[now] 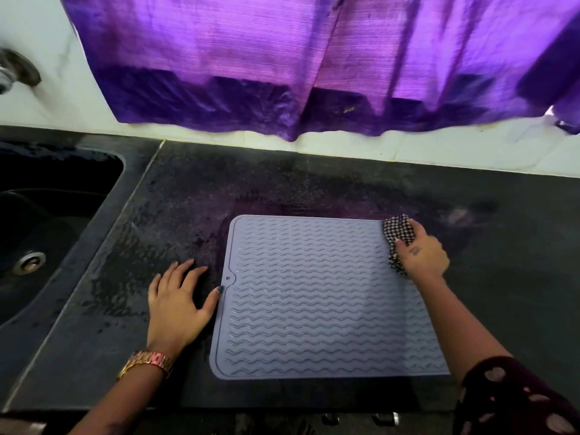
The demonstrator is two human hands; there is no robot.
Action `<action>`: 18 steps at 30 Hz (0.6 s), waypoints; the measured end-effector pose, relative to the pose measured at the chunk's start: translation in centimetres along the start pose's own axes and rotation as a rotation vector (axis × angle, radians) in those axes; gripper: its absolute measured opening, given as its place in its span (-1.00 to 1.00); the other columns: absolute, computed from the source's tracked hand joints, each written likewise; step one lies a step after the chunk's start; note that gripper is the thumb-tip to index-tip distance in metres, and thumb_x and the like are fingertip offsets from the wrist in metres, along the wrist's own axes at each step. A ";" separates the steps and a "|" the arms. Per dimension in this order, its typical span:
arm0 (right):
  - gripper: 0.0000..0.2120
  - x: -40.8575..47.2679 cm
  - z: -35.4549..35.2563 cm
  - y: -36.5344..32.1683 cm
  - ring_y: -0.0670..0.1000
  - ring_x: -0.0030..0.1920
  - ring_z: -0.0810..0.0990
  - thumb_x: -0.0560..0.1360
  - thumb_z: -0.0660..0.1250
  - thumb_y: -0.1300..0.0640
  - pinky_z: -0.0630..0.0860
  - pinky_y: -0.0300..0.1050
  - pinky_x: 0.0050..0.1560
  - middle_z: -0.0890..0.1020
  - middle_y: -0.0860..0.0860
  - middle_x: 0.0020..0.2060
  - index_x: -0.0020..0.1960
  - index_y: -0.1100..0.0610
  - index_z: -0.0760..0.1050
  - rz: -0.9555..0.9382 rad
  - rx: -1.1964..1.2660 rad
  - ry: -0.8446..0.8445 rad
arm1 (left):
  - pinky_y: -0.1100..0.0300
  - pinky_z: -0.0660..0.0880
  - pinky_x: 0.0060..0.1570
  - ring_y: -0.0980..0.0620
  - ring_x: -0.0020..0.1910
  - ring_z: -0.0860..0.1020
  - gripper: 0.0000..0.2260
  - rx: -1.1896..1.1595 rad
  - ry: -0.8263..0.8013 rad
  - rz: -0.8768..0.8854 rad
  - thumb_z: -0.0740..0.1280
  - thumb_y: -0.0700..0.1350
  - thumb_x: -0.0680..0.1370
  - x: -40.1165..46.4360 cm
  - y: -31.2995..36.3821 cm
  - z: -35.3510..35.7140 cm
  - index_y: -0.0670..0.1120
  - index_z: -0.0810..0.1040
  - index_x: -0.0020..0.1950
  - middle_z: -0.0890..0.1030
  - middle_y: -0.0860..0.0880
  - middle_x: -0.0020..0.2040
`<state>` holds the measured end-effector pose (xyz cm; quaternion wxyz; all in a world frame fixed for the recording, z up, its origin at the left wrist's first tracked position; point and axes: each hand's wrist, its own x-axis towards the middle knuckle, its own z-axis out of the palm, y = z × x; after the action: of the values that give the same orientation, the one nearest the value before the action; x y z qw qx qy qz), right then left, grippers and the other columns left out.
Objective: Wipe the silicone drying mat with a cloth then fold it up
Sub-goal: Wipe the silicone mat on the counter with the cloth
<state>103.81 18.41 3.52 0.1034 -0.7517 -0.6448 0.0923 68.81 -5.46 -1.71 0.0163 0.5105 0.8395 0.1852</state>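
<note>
At the far left, a dark sink (47, 196) is set into the desk (175, 189), with a round metal drain (29, 262) in its basin and part of a metal tap fitting (15, 72) on the white wall above. My left hand (177, 304) lies flat on the desk just beside the left edge of the mat; its grip is spread, fingers straight and apart, holding nothing, and the thumb tip touches the mat's rim near the small hole in that edge. A gold watch (147, 364) sits on the left wrist. The mat (314, 296), grey with wavy ridges, lies flat and unfolded on the dark desk, near the front edge and right of centre. A purple curtain (314, 64) hangs against the wall behind the desk, its hem just above the back edge. At the mat's far right corner, my right hand (422, 254) presses a bunched black-and-white checked cloth (397, 235) onto the mat; the grip is curled round the cloth. A dark patterned sleeve (514, 397) covers my right upper arm at the lower right.
</note>
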 end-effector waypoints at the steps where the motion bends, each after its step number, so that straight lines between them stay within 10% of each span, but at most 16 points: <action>1: -0.46 0.3 -0.2 0.6 0.30 0.16 0.50 0.52 0.25 -0.06 0.46 0.11 0.09 0.48 0.27 0.20 0.46 -0.07 0.19 0.009 0.002 -0.001 | -0.07 0.04 0.42 -0.11 0.41 0.30 -0.38 -0.001 0.000 -0.002 0.02 0.32 0.40 0.0 0.0 -0.1 -0.01 0.53 0.25 0.46 -0.06 0.35; 8: -0.42 0.7 -1.3 1.0 0.33 0.19 0.46 0.48 0.33 0.07 0.43 0.14 0.12 0.42 0.29 0.25 0.43 0.18 0.23 0.081 0.068 0.105 | -0.09 0.04 0.43 -0.11 0.42 0.30 -0.37 -0.006 0.000 -0.001 0.01 0.32 0.40 0.0 0.2 -0.2 -0.02 0.52 0.26 0.45 -0.07 0.35; 14: -0.60 -3.4 0.0 -6.7 0.08 0.07 0.52 0.42 0.38 0.24 0.37 -0.25 -0.08 0.54 0.05 0.07 0.24 0.04 0.51 -0.505 0.245 -0.008 | -0.07 0.01 0.44 -0.09 0.43 0.27 -0.36 -0.007 -0.006 -0.005 -0.01 0.33 0.40 0.0 0.2 -0.3 0.00 0.50 0.27 0.43 -0.05 0.37; 18: -0.59 -5.2 1.7 -13.4 0.04 0.10 0.45 0.46 0.33 0.24 0.39 -0.08 0.11 0.54 0.01 0.11 0.27 -0.04 0.48 -0.821 0.184 -0.069 | -0.07 0.00 0.45 -0.08 0.44 0.26 -0.35 -0.014 -0.011 -0.006 -0.02 0.33 0.40 -0.1 0.2 -0.3 0.01 0.50 0.28 0.42 -0.04 0.38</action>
<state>89.85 15.35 5.61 0.1769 -0.4163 -0.8829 0.1259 68.96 -5.52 -1.39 0.0251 0.5089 0.8395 0.1885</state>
